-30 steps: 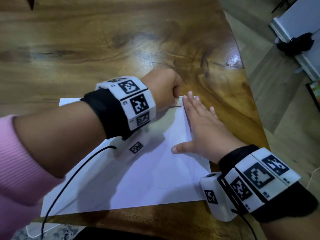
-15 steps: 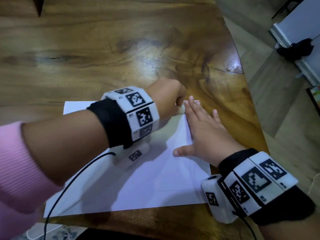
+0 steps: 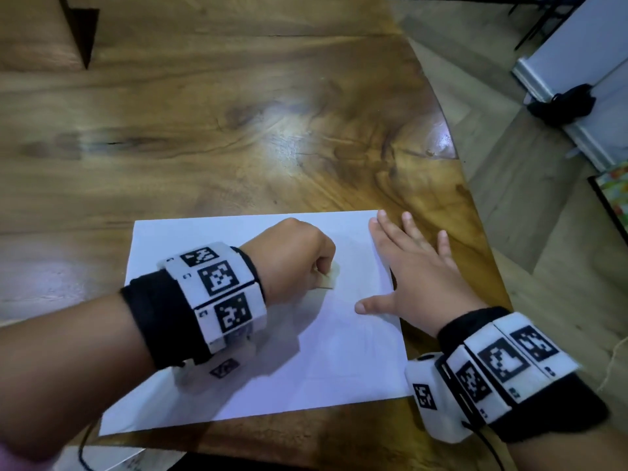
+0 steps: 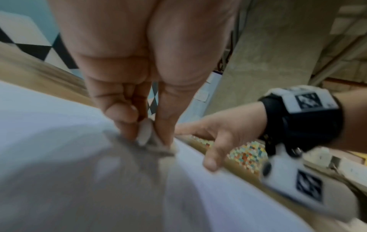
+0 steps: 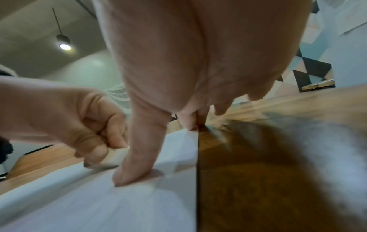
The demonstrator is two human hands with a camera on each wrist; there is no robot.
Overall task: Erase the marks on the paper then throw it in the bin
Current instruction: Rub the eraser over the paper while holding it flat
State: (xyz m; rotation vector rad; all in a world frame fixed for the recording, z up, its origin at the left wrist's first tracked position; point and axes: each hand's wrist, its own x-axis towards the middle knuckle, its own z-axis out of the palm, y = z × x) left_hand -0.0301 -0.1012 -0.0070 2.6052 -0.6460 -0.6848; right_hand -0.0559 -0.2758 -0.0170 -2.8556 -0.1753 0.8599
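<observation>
Paper flat, long axis toward viewer

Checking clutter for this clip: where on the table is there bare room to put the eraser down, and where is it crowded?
Bare wood of the table beyond the paper's far edge, and left of the paper. Crowded on the paper: the left hand grips the eraser mid-sheet, and the right hand presses its right edge flat.

Head view looks steeply down on the surface; both wrist views sit low and close, sharing the paper toward 12 o'clock.
</observation>
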